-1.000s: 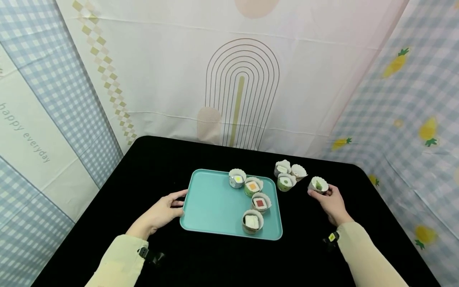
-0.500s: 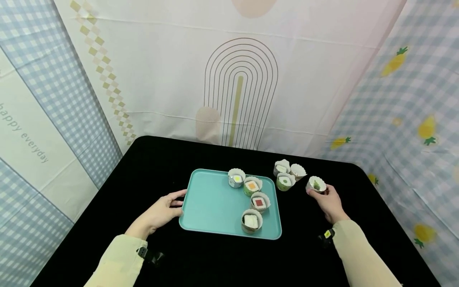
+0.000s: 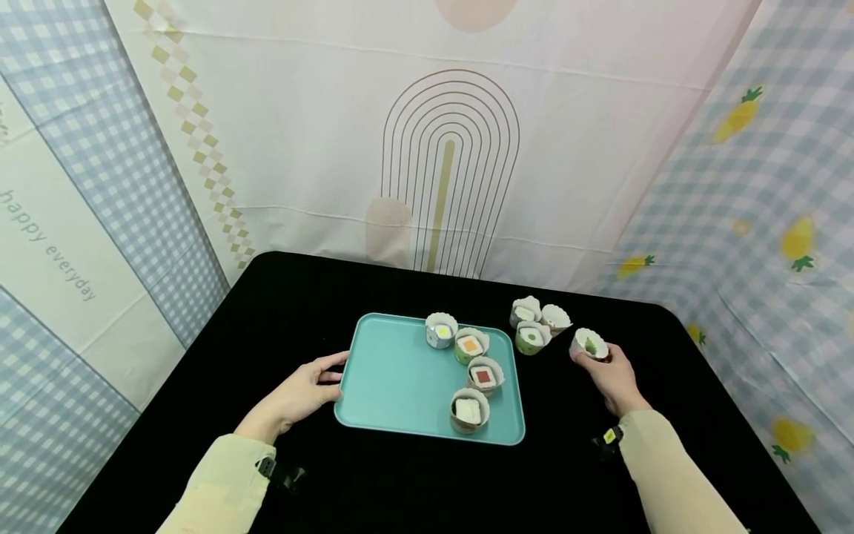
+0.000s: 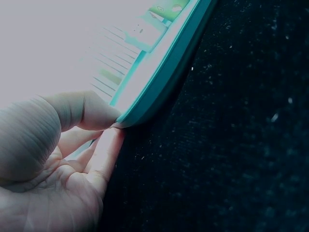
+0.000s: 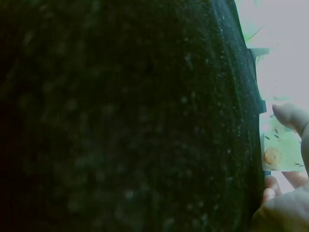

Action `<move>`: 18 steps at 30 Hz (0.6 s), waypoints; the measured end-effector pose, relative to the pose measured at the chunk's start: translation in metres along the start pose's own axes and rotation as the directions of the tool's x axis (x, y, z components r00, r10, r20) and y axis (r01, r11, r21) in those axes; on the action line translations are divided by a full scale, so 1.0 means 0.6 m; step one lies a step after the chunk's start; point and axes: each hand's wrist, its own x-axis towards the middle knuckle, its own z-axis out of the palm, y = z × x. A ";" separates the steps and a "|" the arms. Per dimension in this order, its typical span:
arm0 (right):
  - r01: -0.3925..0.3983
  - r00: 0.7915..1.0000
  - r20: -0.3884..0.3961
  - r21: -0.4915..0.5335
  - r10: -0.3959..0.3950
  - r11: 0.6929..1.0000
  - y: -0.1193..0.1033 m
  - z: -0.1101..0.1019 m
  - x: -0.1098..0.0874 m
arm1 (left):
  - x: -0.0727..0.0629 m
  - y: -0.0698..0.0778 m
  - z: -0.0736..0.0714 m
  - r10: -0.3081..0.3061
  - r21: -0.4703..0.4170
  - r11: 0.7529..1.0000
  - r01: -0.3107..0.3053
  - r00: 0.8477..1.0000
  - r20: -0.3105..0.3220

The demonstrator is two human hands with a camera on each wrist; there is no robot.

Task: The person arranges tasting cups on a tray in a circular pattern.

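Note:
A turquoise tray [image 3: 394, 378] lies on the black table, and my left hand [image 3: 300, 393] pinches its left rim between thumb and fingers, as the tray edge [image 4: 149, 89] in the left wrist view shows. My right hand [image 3: 617, 382] grips a paper baking cup [image 3: 582, 344] with a green leaf shape inside, right of the tray. In the right wrist view the cup's printed side [image 5: 282, 147] sits between thumb and fingers. Along the tray's right part stand cups with a yellow-marked piece [image 3: 440, 331], an orange-marked piece [image 3: 469, 347], a red-marked piece [image 3: 483, 377] and a plain white piece [image 3: 468, 412].
Beyond the tray's upper right corner, three more paper cups cluster: a green one [image 3: 530, 340], a grey one [image 3: 525, 314] and a pale one [image 3: 555, 319]. A patterned white curtain [image 3: 313, 148] rises behind the table, with checked cloth at both sides.
My right hand has shifted very slightly left with its cup. The left hand, the tray and the other cups stay where they were.

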 end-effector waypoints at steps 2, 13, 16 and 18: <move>-0.006 1.000 -0.009 -0.015 0.006 1.000 0.000 0.000 0.000 | -0.001 0.002 0.000 -0.002 -0.001 1.000 0.002 1.000 0.000; -0.022 0.999 0.028 -0.070 0.024 0.997 -0.010 -0.015 -0.011 | 0.003 -0.001 0.002 -0.013 -0.001 1.000 0.013 1.000 -0.025; -0.019 0.999 0.049 -0.076 0.022 0.997 -0.012 -0.023 -0.020 | 0.003 -0.001 0.002 -0.011 -0.004 1.000 0.011 1.000 -0.023; -0.021 0.997 0.075 -0.081 0.027 0.997 -0.012 -0.029 -0.026 | 0.003 -0.002 0.001 -0.011 -0.003 1.000 0.011 1.000 -0.025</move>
